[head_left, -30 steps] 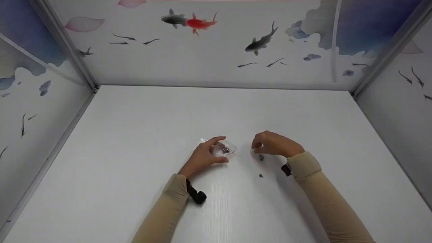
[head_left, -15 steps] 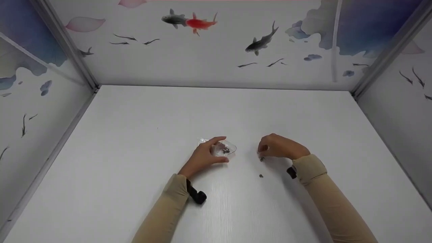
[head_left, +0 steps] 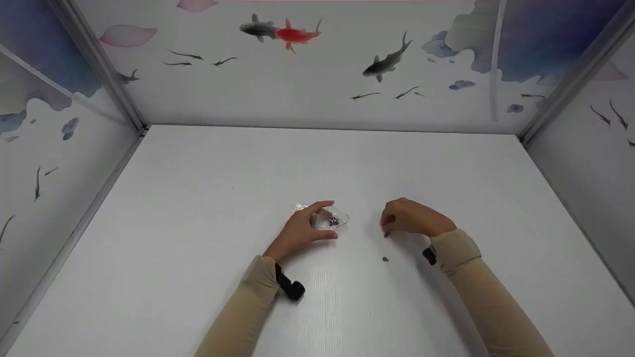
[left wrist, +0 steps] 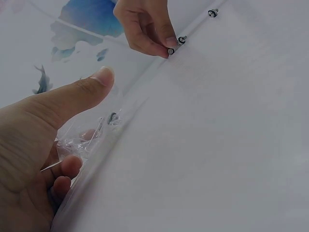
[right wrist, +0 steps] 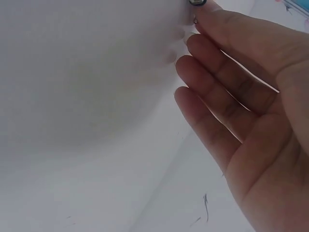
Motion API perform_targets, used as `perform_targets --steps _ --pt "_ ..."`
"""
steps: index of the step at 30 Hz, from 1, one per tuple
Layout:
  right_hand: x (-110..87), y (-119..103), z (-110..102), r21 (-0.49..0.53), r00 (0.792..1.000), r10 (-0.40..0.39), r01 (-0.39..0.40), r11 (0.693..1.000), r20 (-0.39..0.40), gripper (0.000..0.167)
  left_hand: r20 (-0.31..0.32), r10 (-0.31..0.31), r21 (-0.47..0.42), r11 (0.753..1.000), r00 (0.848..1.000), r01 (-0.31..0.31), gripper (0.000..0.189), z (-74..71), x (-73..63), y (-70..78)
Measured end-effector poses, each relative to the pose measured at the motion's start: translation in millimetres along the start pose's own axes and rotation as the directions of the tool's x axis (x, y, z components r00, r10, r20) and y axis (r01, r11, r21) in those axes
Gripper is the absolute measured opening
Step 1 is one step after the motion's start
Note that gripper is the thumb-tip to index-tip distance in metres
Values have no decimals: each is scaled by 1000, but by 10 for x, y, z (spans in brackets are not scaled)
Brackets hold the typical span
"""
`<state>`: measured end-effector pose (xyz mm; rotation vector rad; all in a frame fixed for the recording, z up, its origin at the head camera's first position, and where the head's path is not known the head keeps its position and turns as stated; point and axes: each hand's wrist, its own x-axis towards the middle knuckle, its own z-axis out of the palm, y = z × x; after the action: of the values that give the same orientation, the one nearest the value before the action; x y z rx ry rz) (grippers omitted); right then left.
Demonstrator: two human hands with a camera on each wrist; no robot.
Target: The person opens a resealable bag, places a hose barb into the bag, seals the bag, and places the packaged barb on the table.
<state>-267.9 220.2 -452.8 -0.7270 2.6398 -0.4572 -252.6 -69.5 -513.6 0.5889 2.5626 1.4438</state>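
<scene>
In the head view my left hand [head_left: 297, 228] curves round a clear plastic bag [head_left: 342, 216], thumb and index finger spread along its sides. Several small metal screws [head_left: 333, 221] lie inside the bag. The left wrist view shows crinkled plastic [left wrist: 79, 145] against the curled lower fingers. My right hand [head_left: 414, 216] reaches down to the table right of the bag, thumb and index finger pinching a small screw [left wrist: 171, 50] with a dark washer. Right beside those fingertips is another screw [left wrist: 182, 40]. A further screw [head_left: 385, 259] lies nearer to me.
A white table [head_left: 198, 163] spreads under both hands. Printed panels with fish [head_left: 387, 64] stand at the back and both sides, joined by grey metal posts [head_left: 570, 79]. Each wrist wears a black camera mount [head_left: 293, 289].
My right hand has moved slightly right and down onto the small screws, and its fingertips now cover part of them. The left hand keeps its place at the bag.
</scene>
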Motion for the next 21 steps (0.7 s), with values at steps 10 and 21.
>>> perform_targets --steps 10,21 --pt "2 -10 13 -15 1000 -12 12 1000 -18 8 1 8 -3 1000 1000 -8 77 1 6 -2" --pt "-8 -47 -12 7 1000 -7 7 1000 -19 8 8 20 -6 1000 1000 -20 77 -14 -12 10"
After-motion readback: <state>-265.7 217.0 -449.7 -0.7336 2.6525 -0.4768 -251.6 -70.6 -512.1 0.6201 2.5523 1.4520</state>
